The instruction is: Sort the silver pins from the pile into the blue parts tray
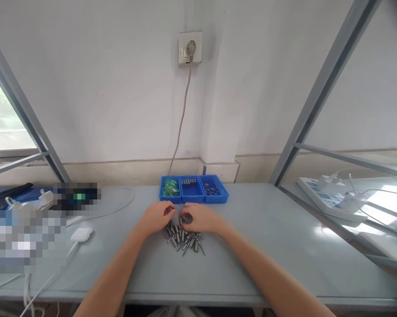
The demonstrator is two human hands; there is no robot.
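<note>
My left hand (159, 215) is just above the left edge of a loose pile of metal parts (185, 240). Its thumb and fingertips are pinched together, and what they hold, if anything, is too small to tell. Over the pile's back right side, my right hand (201, 217) curls its thumb and fingers around a small grey metal part (182, 220). The pieces in the pile look like short shiny cylinders with thin shafts, lying in all directions on the grey table (231, 268).
Behind my hands stands a blue three-compartment tray (193, 200): green-bagged items (170, 187) left, a row of metal pieces (189, 181) in the middle, dark pins (212, 190) right. Chargers and cables (82, 234) lie left. Metal frame posts (312, 105) rise at both sides.
</note>
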